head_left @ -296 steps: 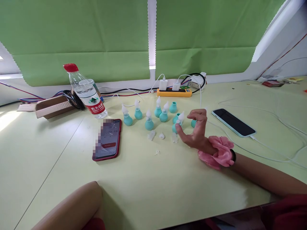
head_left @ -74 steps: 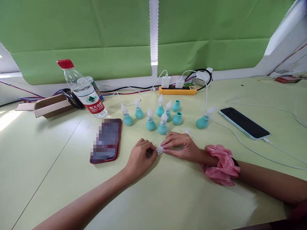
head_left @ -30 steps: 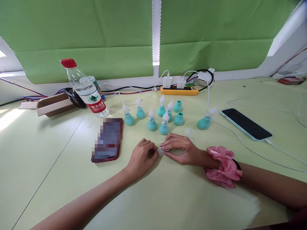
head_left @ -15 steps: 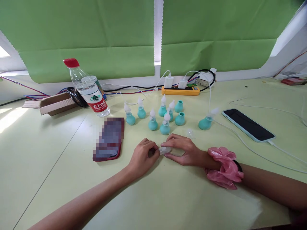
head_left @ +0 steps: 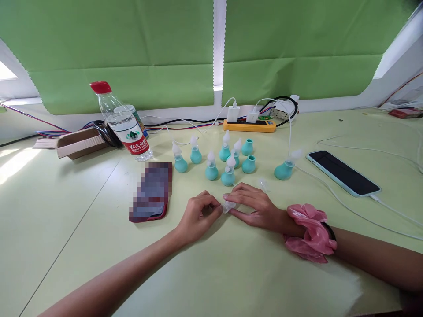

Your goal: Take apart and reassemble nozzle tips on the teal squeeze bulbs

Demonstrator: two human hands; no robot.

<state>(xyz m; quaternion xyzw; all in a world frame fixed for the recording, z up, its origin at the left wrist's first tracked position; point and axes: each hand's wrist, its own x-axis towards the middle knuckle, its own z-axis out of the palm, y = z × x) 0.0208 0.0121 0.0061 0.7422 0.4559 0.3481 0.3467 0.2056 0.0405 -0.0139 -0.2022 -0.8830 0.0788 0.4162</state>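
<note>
My left hand (head_left: 200,215) and my right hand (head_left: 253,207) meet on the pale green table (head_left: 99,246), both pinching a small clear plastic tip (head_left: 228,205) between their fingertips. Just beyond them stand several teal rubber bulbs (head_left: 228,177), most with clear nozzles on top; two bulbs (head_left: 248,164) have none. One more teal bulb with a nozzle (head_left: 284,169) lies tilted to the right. A loose clear tip (head_left: 263,184) lies beside my right hand. A pink scrunchie (head_left: 310,233) sits on my right wrist.
A red-cased phone (head_left: 151,191) lies left of my hands, and a second phone (head_left: 343,172) charges at the right with its white cable trailing. A water bottle (head_left: 124,125), a cardboard box (head_left: 77,143) and a yellow power strip (head_left: 249,126) line the back.
Both hands stay together on the clear tip, with only small finger shifts over the last second. Ten seconds ago my right hand alone was among the bulbs.
</note>
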